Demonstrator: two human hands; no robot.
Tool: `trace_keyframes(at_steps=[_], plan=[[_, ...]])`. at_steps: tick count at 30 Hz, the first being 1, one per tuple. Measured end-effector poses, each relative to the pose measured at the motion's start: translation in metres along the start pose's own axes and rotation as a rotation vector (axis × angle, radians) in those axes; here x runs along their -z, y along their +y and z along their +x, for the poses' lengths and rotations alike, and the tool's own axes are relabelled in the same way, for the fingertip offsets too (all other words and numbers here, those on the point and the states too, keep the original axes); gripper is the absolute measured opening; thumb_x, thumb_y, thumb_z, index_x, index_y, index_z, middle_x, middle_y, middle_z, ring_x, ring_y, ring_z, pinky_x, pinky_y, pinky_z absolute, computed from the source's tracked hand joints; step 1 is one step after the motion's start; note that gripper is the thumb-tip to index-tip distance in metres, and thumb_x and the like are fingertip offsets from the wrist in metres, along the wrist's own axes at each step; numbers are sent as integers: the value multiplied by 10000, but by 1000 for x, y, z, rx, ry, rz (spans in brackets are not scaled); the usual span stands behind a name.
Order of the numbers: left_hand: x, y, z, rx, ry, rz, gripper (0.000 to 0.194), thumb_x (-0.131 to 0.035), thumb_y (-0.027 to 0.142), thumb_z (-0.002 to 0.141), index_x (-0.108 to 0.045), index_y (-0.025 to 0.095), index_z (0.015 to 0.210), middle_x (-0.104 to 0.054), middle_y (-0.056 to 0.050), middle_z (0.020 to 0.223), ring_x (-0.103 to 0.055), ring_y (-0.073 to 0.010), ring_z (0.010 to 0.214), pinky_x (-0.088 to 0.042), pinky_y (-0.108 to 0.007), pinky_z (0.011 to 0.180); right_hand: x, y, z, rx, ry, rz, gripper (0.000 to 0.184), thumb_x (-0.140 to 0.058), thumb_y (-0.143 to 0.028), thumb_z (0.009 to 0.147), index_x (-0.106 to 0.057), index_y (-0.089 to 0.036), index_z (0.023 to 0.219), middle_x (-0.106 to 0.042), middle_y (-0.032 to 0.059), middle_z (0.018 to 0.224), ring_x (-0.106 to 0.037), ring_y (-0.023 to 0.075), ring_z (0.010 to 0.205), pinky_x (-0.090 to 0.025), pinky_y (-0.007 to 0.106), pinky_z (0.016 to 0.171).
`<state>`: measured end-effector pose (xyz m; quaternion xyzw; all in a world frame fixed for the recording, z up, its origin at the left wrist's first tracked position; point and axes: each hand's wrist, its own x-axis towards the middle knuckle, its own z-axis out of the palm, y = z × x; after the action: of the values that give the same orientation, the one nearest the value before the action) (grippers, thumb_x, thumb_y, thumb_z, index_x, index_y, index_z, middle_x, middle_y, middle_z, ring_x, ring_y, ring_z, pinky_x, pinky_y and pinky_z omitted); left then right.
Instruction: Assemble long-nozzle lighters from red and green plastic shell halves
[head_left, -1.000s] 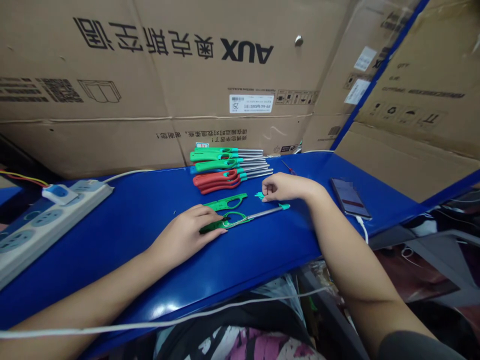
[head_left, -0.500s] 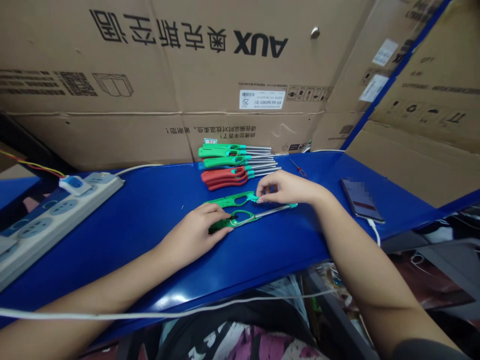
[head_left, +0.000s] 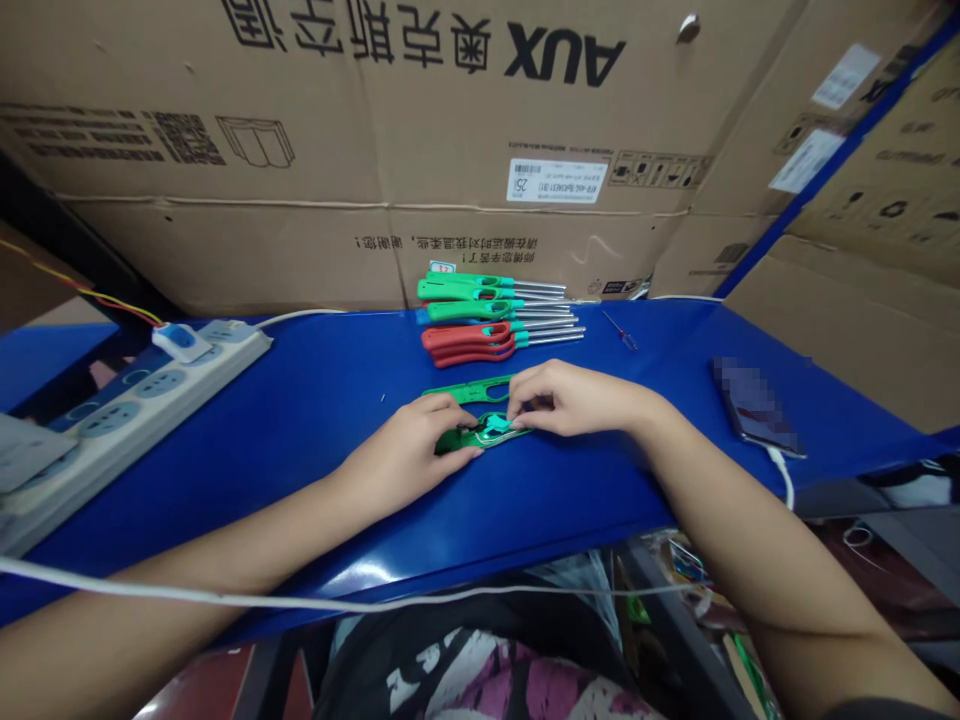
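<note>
Brown cardboard panels point(head_left: 337, 150), the back one bearing upside-down AUX lettering, stand along the rear and right side of a glossy blue bench point(head_left: 300, 400). On the left of the bench lies a white power strip point(head_left: 191, 385) with a blue-and-white plug point(head_left: 180, 342) in one socket. Near the back panel, long-necked lighters point(head_left: 469, 343) with green or red handles lie piled side by side, their silver tubes pointing right. Toward the right end rests a smartphone point(head_left: 754, 400), a white cable plugged into it. Mid-bench, the left hand point(head_left: 405, 440) has its thumb and index finger parted around the handle end of an opened green lighter shell point(head_left: 454, 440), pressing it to the bench. A matching green shell half point(head_left: 469, 391) lies just behind, partly covered by the right hand point(head_left: 570, 400). That hand's thumb and fingertips are pinched nearly together on the right end of a teal trigger piece point(head_left: 497, 425), over the opening of the held shell; exact contact between piece and shell cannot be told. A thin screwdriver point(head_left: 621, 330) lies beyond the right hand, and a tiny pin-like bit point(head_left: 382, 398) sits behind the left wrist
</note>
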<state>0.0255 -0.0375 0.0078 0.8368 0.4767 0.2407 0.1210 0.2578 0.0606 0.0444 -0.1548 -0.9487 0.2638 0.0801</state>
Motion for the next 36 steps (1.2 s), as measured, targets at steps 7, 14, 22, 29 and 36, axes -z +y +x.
trace_keyframes(at_steps=[7,14,22,29,36], plan=[[-1,-3,-1,-7,5,-9,213,-700,270,889,-723,165,1073,-698,-78,1023,-680,-250,1002,-547,-373,897,0,1,-1,-14,-24,-63,141,-598,-106,892,-733,-144,901,-690,48,870,-612,141,783,-457,264,729],[-1,-2,1,10,-4,-19,231,-703,280,883,-732,160,1078,-696,-75,1001,-684,-249,988,-545,-359,886,-9,0,6,12,-13,4,92,-605,-104,885,-685,-136,852,-652,36,837,-577,133,763,-446,254,717],[0,-4,1,68,-3,-74,233,-714,295,857,-744,167,1049,-703,-63,983,-691,-217,892,-545,-334,836,-17,2,8,75,36,26,99,-540,-63,878,-567,-142,824,-575,29,834,-514,121,731,-409,232,675],[1,-6,3,157,2,-181,269,-773,300,781,-744,159,1008,-690,-45,898,-681,-192,808,-557,-313,773,-18,-2,9,151,50,-2,116,-541,-95,905,-567,-153,808,-566,26,823,-519,134,750,-419,247,697],[2,-7,3,141,17,-164,251,-758,325,787,-741,177,988,-695,-42,893,-682,-194,801,-562,-323,768,-19,-2,10,153,34,-88,129,-537,-101,912,-629,-152,837,-605,49,865,-567,165,809,-449,279,730]])
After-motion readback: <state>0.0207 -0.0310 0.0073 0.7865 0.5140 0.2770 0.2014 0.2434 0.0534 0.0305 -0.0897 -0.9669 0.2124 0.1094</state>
